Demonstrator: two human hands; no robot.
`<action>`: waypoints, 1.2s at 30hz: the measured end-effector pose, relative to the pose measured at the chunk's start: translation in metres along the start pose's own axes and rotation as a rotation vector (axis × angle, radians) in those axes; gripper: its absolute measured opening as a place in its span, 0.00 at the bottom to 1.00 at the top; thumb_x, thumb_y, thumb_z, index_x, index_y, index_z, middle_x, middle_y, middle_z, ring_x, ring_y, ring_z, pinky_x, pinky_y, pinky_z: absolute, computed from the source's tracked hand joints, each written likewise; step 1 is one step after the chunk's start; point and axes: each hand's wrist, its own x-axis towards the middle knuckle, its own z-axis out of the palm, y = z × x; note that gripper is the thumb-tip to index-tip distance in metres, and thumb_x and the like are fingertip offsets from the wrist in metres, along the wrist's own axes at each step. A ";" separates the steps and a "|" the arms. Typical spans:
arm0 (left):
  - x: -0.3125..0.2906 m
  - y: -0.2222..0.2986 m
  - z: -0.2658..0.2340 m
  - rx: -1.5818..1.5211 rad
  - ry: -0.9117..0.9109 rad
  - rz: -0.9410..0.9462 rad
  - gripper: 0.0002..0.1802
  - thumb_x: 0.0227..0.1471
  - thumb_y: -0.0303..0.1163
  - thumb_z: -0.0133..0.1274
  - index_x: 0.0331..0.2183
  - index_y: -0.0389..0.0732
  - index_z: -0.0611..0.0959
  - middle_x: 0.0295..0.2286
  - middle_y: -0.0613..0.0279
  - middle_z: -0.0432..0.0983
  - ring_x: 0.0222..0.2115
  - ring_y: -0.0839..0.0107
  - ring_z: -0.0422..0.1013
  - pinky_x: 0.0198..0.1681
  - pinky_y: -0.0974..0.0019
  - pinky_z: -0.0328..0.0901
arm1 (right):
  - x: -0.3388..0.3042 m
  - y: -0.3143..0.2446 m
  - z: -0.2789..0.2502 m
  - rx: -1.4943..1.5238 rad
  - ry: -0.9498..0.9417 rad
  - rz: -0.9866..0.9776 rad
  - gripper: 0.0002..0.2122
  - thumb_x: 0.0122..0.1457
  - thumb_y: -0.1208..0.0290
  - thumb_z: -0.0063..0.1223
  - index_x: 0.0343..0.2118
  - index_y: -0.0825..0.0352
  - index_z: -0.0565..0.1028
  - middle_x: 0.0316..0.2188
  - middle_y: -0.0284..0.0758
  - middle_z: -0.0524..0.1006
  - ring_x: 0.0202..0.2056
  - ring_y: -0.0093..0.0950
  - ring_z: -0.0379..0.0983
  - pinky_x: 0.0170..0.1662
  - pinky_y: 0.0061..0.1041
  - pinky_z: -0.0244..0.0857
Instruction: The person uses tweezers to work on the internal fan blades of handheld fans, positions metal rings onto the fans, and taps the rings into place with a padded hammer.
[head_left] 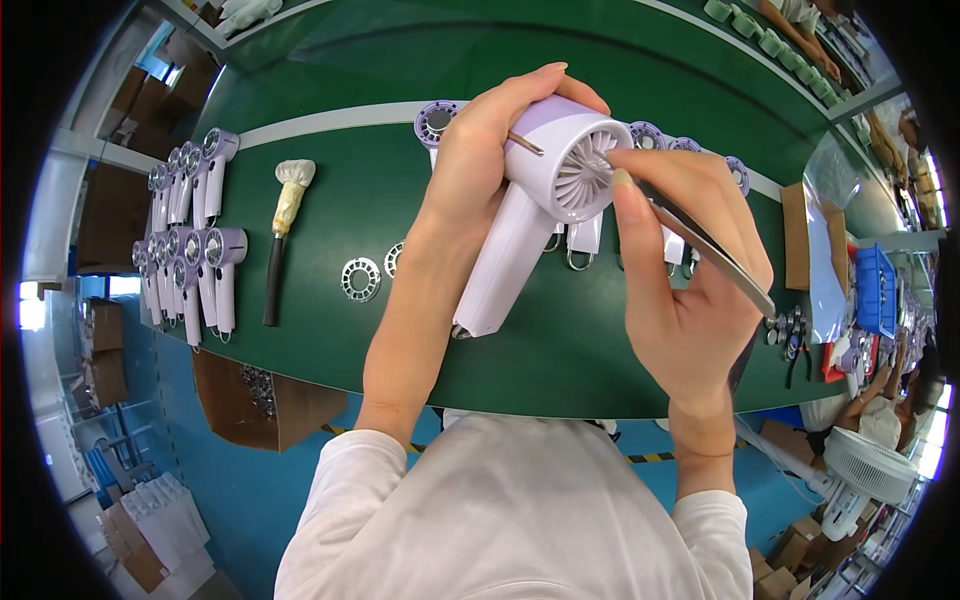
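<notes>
My left hand [478,135] is wrapped around the head of a white and lilac handheld fan [508,255]. The fan is tilted, its handle pointing down toward the table's front edge and its finned round opening facing my right hand. In my right hand [695,240] is a pair of metal tweezers [708,243], held between thumb and fingers. My fingertips and the tweezers' front end are at the fan's fins [580,180]; the tips are too small to make out. Two silvery slotted rings [348,271] lie beside my left forearm, one partly hidden behind it.
More handheld fans [222,247] stand in rows at the left; several others [583,237] lie behind my hands. A mallet with a wrapped head [291,195] rests on the green table [330,205]. Pliers [797,350] and a blue bin [876,290] are at the right. Below sits a cardboard box [300,405].
</notes>
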 end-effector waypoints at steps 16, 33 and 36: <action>0.002 0.003 -0.005 0.134 0.022 0.037 0.17 0.60 0.38 0.46 0.32 0.34 0.82 0.29 0.56 0.79 0.28 0.70 0.76 0.32 0.69 0.71 | 0.015 0.003 -0.001 -0.074 -0.138 0.004 0.02 0.57 0.83 0.54 0.31 0.75 0.76 0.29 0.39 0.77 0.30 0.31 0.73 0.36 0.24 0.67; 0.009 0.007 -0.024 0.027 0.054 -0.013 0.17 0.60 0.39 0.47 0.30 0.35 0.81 0.28 0.55 0.79 0.28 0.68 0.76 0.34 0.67 0.72 | 0.012 0.004 -0.004 0.018 -0.061 -0.055 0.07 0.52 0.84 0.59 0.34 0.72 0.74 0.31 0.40 0.75 0.29 0.37 0.75 0.31 0.28 0.70; 0.014 0.013 -0.037 -0.119 -0.056 -0.038 0.18 0.61 0.39 0.45 0.30 0.34 0.81 0.27 0.51 0.79 0.27 0.63 0.78 0.30 0.63 0.74 | 0.007 -0.019 -0.028 -0.049 0.024 -0.035 0.08 0.56 0.81 0.57 0.38 0.75 0.77 0.36 0.42 0.80 0.36 0.34 0.76 0.44 0.26 0.69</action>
